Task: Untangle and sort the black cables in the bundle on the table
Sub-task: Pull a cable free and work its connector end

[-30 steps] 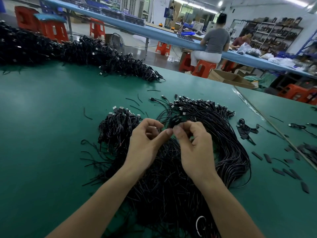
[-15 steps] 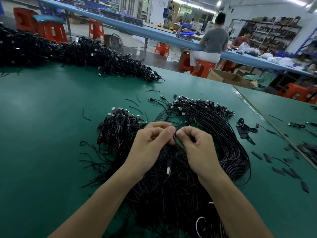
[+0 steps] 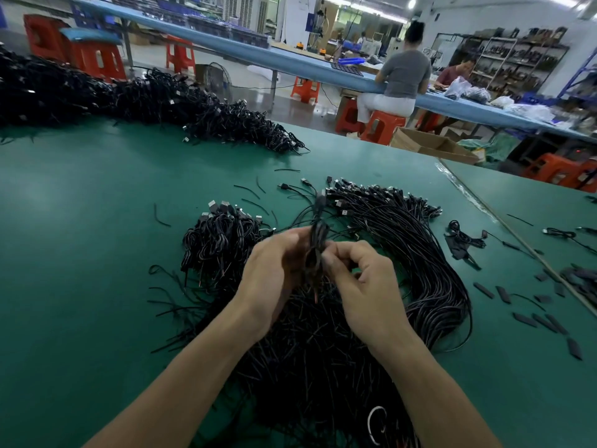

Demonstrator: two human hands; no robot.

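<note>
Head view: left hand [image 3: 274, 274] and right hand [image 3: 366, 286] pinch a cable [image 3: 318, 232] above bundle [image 3: 323, 350].

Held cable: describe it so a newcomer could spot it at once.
On the green table, find the black bundle nearest the camera. Above its middle, the left hand and right hand pinch a folded cable between them. It alone stands upright, raised above the pile.
</note>
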